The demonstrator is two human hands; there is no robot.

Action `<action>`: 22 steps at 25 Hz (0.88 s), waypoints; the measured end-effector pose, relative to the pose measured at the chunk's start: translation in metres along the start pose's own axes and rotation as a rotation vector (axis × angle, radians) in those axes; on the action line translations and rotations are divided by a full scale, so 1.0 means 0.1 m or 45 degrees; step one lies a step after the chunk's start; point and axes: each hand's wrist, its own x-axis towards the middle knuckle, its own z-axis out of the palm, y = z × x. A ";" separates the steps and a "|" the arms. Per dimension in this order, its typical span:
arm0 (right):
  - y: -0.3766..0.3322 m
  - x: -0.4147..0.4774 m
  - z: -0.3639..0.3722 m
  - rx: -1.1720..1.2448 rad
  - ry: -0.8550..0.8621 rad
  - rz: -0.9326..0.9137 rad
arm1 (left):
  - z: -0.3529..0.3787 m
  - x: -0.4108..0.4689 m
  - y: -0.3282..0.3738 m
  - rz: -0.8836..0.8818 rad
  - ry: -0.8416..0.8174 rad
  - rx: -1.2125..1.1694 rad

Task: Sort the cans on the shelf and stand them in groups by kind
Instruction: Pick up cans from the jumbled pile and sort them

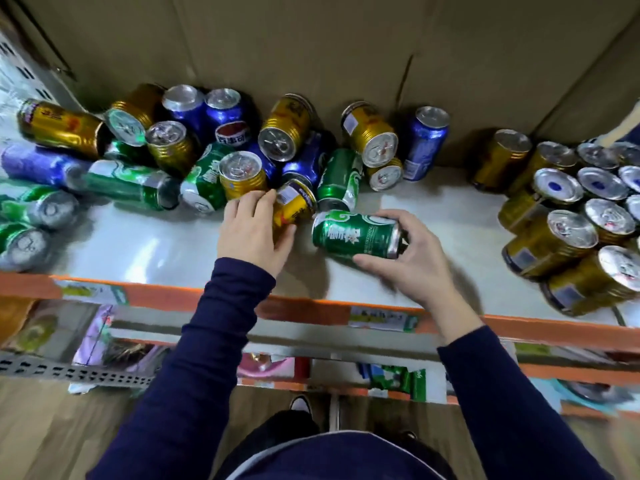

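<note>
While turned on its side over the white shelf [138, 244], a shiny green aluminium can [356, 233] was gripped by the right hand [412, 261]; just beside it, a ribbed gold tin can [294, 207] was clasped by the left hand [252, 233].

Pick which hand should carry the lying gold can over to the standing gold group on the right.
Probably the left hand: it grips the lying gold can. The right hand is nearer the gold group but is busy holding a green can.

Blurred green cans [38, 207] leftmost, edge-cropped gold cans [623, 271] rightmost.
</note>
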 end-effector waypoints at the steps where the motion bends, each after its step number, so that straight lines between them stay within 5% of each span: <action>1: 0.00 -0.05 -0.02 0.074 0.073 0.042 | 0.04 0.05 -0.01 0.014 -0.006 0.039; 6: -0.05 -0.21 -0.12 0.321 0.279 0.164 | 0.09 0.17 -0.05 -0.038 -0.052 0.060; 12: -0.18 -0.37 -0.31 0.338 0.434 0.110 | -0.01 0.03 0.13 -0.043 -0.055 -0.491; 22: 0.04 -1.35 -1.40 0.503 0.783 0.067 | 0.05 -0.14 1.77 0.111 -0.373 -1.234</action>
